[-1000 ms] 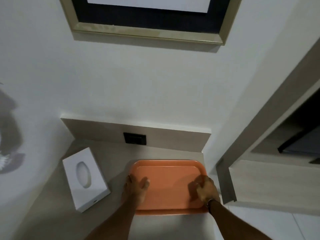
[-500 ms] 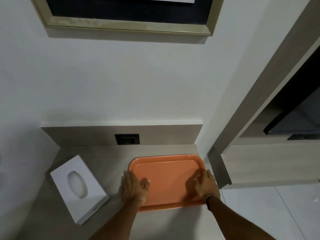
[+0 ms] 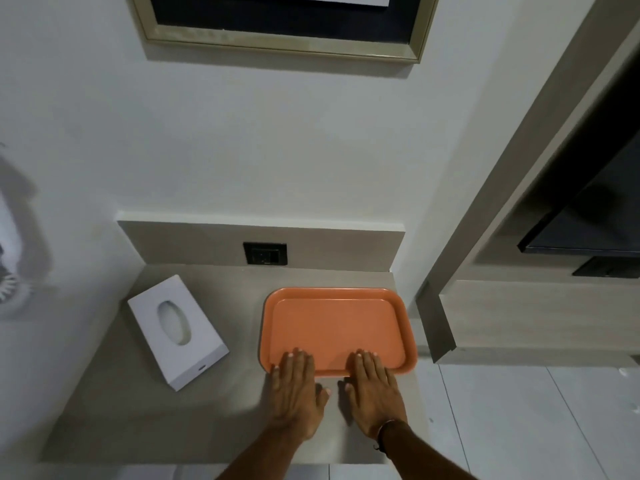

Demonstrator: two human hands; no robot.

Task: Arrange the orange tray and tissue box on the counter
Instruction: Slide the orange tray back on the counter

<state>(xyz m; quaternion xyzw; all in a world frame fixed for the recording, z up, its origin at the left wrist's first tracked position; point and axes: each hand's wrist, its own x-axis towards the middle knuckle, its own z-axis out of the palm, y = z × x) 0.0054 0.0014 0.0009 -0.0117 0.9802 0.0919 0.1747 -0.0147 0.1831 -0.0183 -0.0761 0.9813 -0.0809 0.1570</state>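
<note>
An orange tray (image 3: 334, 325) lies flat on the grey counter (image 3: 145, 403), at its right side and a little in front of the back panel. My left hand (image 3: 297, 393) and my right hand (image 3: 375, 393) lie flat, palms down, side by side at the tray's near edge. Their fingertips rest on the near rim, and the palms are over the counter. Neither hand grips anything. A white tissue box (image 3: 177, 332) with an oval opening lies at an angle on the left of the counter, apart from the tray and both hands.
A black wall socket (image 3: 265, 253) sits in the back panel behind the tray. A framed picture (image 3: 284, 29) hangs on the wall above. To the right, a wooden unit (image 3: 533, 320) with a dark shelf stands beside the counter, with tiled floor (image 3: 519, 427) below.
Both hands have slid from the tray's left and right sides to its near edge, close together. The tray now sits square to the back panel. The tissue box has not moved.
</note>
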